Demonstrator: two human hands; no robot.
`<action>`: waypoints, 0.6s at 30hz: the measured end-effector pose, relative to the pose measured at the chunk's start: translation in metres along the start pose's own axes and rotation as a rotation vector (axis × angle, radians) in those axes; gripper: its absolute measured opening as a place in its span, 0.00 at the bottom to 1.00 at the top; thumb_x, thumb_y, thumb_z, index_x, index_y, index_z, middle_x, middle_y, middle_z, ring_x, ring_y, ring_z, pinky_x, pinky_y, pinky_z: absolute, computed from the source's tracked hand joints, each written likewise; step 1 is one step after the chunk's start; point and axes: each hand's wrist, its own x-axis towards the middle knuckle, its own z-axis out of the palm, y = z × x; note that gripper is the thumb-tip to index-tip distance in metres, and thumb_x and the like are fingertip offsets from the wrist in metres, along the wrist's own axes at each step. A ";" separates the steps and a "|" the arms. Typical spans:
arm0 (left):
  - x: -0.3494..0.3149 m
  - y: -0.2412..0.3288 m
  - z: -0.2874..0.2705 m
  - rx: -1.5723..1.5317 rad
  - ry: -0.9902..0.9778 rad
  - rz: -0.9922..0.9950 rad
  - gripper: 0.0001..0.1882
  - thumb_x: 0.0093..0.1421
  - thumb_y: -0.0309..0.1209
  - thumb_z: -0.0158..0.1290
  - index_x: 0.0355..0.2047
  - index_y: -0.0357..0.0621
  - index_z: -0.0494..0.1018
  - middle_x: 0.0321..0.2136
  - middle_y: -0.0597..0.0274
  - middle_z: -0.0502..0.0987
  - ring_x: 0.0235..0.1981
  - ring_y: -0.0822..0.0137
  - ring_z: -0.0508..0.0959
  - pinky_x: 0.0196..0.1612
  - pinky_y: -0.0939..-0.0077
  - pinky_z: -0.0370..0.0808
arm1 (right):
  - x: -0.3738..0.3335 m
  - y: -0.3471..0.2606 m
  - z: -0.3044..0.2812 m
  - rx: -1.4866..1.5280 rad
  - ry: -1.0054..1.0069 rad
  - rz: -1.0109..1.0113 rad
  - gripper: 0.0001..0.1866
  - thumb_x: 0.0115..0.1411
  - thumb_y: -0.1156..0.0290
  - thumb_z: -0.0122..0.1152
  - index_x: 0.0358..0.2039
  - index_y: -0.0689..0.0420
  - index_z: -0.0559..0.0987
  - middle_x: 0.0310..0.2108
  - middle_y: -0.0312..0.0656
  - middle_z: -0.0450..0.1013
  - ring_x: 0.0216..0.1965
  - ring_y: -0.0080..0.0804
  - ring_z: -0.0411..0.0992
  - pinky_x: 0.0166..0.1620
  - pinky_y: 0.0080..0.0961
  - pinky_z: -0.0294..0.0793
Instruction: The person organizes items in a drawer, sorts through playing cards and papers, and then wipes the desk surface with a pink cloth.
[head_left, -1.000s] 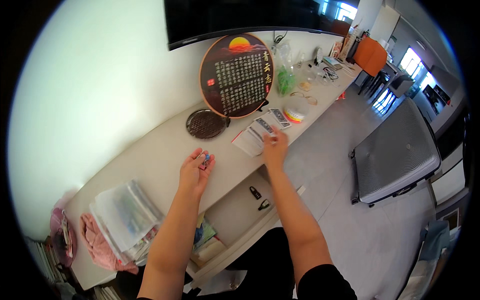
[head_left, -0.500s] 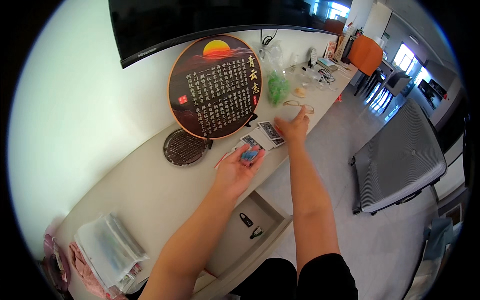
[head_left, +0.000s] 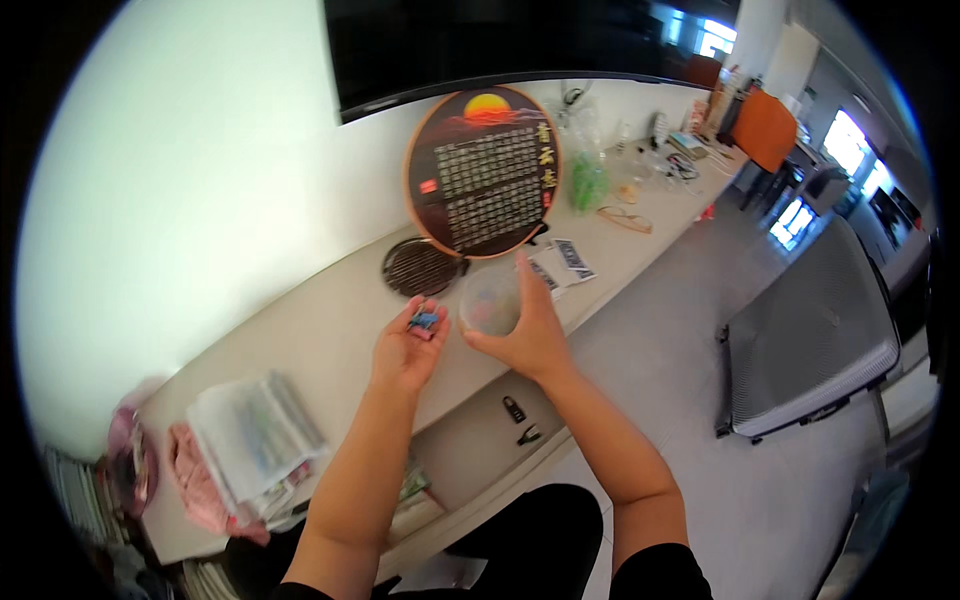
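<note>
Palm up, my left hand (head_left: 402, 356) has its fingers curled around a few small blue and pink clips (head_left: 424, 322) that look like binder clips. My right hand (head_left: 538, 338) grips a round, translucent plastic tub (head_left: 490, 302) by its side, thumb and fingers spread around it. Faint colours show through the tub's wall, but its contents are blurred. Both hands are above the long pale cabinet top (head_left: 340, 325), the tub just right of my left hand. Playing cards (head_left: 573, 262) with dark patterned backs lie behind the tub, partly hidden by my right hand.
A round decorative plaque (head_left: 485, 185) stands behind, with a dark slatted tray (head_left: 420, 268) beside it. Below my hands, a drawer (head_left: 465, 450) is pulled out, holding a black padlock (head_left: 513, 409). Plastic pouches (head_left: 255, 435) lie left; a grey suitcase (head_left: 810, 340) stands right.
My right hand has left the cards and come back left, now gripping the translucent tub. My left hand has moved left with the clips. The view has shifted.
</note>
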 end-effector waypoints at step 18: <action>-0.125 0.078 -0.102 0.797 0.201 0.252 0.15 0.62 0.42 0.50 0.33 0.42 0.74 0.17 0.71 0.66 0.14 0.79 0.65 0.14 0.86 0.60 | -0.060 -0.119 0.125 -0.099 -0.366 -0.017 0.58 0.38 0.55 0.72 0.64 0.58 0.47 0.53 0.53 0.59 0.55 0.50 0.58 0.56 0.40 0.61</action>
